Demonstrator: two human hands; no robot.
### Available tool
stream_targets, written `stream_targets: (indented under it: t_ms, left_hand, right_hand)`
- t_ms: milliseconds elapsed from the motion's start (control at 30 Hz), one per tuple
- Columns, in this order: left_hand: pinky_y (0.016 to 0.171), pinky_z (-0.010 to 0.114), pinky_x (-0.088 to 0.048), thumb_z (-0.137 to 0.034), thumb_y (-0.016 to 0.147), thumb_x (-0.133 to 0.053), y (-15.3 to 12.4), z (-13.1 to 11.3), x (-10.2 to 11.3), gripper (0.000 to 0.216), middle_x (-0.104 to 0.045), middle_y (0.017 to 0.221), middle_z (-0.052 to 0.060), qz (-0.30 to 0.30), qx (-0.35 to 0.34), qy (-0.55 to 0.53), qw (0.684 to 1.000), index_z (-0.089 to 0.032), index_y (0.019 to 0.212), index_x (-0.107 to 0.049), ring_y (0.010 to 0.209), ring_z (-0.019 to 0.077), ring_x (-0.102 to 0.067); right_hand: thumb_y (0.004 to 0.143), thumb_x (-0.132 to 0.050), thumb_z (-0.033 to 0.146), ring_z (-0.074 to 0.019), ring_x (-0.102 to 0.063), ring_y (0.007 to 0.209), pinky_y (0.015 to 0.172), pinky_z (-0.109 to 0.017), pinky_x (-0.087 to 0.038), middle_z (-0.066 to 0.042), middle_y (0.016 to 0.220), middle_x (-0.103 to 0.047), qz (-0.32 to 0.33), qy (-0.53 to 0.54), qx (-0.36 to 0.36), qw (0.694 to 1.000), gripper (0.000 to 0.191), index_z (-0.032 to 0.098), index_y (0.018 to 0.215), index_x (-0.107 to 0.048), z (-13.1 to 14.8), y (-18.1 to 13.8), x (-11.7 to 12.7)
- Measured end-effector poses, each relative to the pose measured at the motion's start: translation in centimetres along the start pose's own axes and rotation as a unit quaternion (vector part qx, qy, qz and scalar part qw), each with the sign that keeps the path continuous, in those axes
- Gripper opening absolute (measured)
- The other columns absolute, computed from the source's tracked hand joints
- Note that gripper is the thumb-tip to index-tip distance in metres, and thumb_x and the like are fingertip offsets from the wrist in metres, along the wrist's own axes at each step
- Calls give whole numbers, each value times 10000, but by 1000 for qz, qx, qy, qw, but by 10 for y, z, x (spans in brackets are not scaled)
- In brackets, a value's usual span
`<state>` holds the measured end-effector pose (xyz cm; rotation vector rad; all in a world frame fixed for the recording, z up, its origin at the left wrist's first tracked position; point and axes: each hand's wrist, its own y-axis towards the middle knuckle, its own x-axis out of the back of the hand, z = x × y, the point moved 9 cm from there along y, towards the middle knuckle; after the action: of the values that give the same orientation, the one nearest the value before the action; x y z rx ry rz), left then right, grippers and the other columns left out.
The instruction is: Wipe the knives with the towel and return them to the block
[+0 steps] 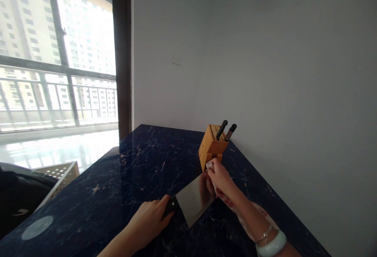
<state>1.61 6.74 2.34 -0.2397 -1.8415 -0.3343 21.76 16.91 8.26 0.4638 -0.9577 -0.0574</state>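
Note:
My left hand (151,217) is wrapped round the black handle of a cleaver (193,200), its broad shiny blade pointing away to the right above the dark tabletop. In my right hand (219,174) is a pinched white cloth with red marks (225,199), at the far end of the blade. The cloth trails down beneath my right forearm. Whether it presses on the metal I cannot tell. Just beyond my right hand stands a wooden knife block (210,147), with two dark-handled tools, one a black handle (222,129), sticking up from its slots.
The dark blue marbled table (153,155) meets a pale wall (279,92) at the back and right. A pale round patch (37,227) lies on its left part. Beyond the left edge are a perforated basket (63,178), a black bag-like item (20,202) and a large window (85,48).

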Motion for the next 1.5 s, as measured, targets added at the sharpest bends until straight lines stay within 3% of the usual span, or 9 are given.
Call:
stream_targets:
  t_ms: [100, 367, 500, 733, 967, 1133, 1233, 1400, 1500]
  left_hand:
    - [644, 296, -448, -404, 841, -354, 0, 1, 0, 301, -667, 844, 56, 0, 4, 4, 1000, -213, 1021, -501, 785, 237, -634]
    - [580, 305, -444, -384, 837, -359, 3, 2, -3, 253, -668, 801, 47, 6, -2, 11, 1000, -211, 947, -508, 708, 248, -638]
    - [593, 291, -439, -381, 850, -334, 1, 0, -1, 257, -668, 837, 35, 0, -4, -1, 1000, -222, 973, -493, 729, 232, -638]
    - [618, 279, -430, -378, 834, -363, 1, -2, -3, 241, -664, 841, 42, 22, -8, 18, 1000, -224, 959, -500, 767, 234, -634]
    - [614, 266, -429, -362, 841, -361, -1, -1, -2, 235, -668, 845, 37, 7, -6, -6, 1000, -218, 969, -496, 762, 223, -637]
    - [630, 278, -436, -383, 833, -375, 0, 2, -4, 272, -669, 852, 47, 11, 3, 0, 1000, -219, 1010, -501, 775, 230, -634]
    - [637, 290, -440, -399, 838, -360, 0, 1, -2, 304, -666, 838, 53, 8, -3, -1, 1000, -219, 1040, -497, 766, 235, -633]
    - [669, 289, -440, -416, 840, -345, -2, 1, -1, 332, -662, 855, 63, 13, -1, -6, 1000, -214, 1052, -501, 797, 229, -626]
    - [666, 287, -439, -408, 840, -342, -2, 1, -1, 328, -662, 858, 59, 16, 3, -4, 1000, -212, 1050, -502, 791, 226, -627]
  right_hand:
    - [731, -393, 90, -166, -533, 823, 752, -277, -384, -34, 826, -535, 8, 4, 23, 1000, 139, 210, 800, -406, 17, 0, -9]
    - [649, -430, 52, -173, -493, 862, 793, -292, -374, -34, 871, -520, 81, 31, 123, 989, 241, 199, 839, -433, 103, -63, -50]
    - [642, -431, 55, -159, -490, 828, 741, -263, -372, -17, 822, -519, 86, 58, 115, 988, 204, 202, 784, -423, 117, -69, -52]
    - [574, -426, 30, -131, -483, 728, 667, -228, -358, 15, 761, -506, 139, 64, 84, 985, 234, 212, 717, -389, 105, -77, -52]
    - [614, -400, 41, -177, -446, 883, 804, -300, -341, -41, 917, -478, 88, 48, 117, 988, 333, 200, 906, -410, 106, -86, -56]
    - [540, -408, 53, -167, -436, 824, 763, -281, -339, -19, 845, -478, 139, 22, 110, 984, 283, 205, 778, -392, 85, -101, -53]
    - [542, -395, 48, -156, -439, 775, 713, -267, -339, -8, 791, -473, 129, -3, 87, 988, 248, 208, 729, -367, 57, -89, -38]
    - [596, -399, 48, -149, -456, 727, 685, -260, -349, 4, 733, -468, 57, -14, 49, 997, 204, 212, 709, -358, 7, -38, -8]
    - [651, -368, 45, -155, -464, 748, 708, -276, -355, -11, 764, -477, 23, -13, 46, 999, 189, 209, 747, -365, -4, -12, 2]
